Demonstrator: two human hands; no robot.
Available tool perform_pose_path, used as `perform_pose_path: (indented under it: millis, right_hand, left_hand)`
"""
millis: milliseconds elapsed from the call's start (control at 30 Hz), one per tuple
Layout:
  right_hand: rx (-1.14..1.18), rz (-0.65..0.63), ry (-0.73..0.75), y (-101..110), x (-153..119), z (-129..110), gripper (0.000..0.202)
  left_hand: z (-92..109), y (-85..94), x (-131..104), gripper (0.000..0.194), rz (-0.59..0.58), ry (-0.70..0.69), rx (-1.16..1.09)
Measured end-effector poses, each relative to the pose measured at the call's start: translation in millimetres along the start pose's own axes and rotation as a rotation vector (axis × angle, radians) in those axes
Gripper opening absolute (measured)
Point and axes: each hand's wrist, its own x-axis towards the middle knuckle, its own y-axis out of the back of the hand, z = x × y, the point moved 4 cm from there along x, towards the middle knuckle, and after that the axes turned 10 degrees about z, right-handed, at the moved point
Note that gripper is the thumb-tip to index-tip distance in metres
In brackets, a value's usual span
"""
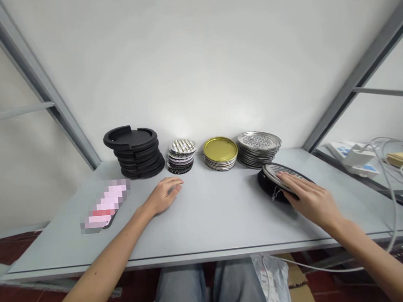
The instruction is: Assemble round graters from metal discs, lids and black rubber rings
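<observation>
My left hand (163,195) rests on the table with its fingers loosely extended and nothing in them. It lies in front of a short stack of small patterned discs (183,148). On the right, my right hand (312,202) grips a black round holder (269,187) with a silver perforated metal disc (274,169) on its top. My fingers lie across the disc and the thumb is at the near side. A small pale tag or cord hangs at the holder's front. Behind it stands a stack of silver perforated discs (259,142), beside a stack of gold-topped round lids (220,149).
A tall stack of black round holders (135,154) stands at the back left. A phone with a blurred screen (106,205) lies in front of it on the grey table (207,229). White cables (386,173) and boxes are at the right, beyond the metal frame.
</observation>
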Motion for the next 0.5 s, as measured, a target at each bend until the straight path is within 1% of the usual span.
perform_pose_path:
  millis: [200,333,400,500]
  right_hand:
    - [0.005,-0.106,-0.13,-20,-6,-4,0.042]
    - [-0.007,-0.176,-0.283,-29,-4,5,0.041]
    - [0.045,-0.253,-0.316,-34,-3,12,0.041]
    - [0.188,-0.398,-0.33,-39,-1,21,0.041]
  left_hand:
    - [-1,-0.5,0,0.034,-0.039,0.03,-0.006]
    - [0,0.5,-1,0.034,-0.014,0.046,0.015]
    - [1,1.3,-1,0.034,0.008,0.05,0.027]
    - [1,1.5,-1,0.033,0.01,0.058,0.046]
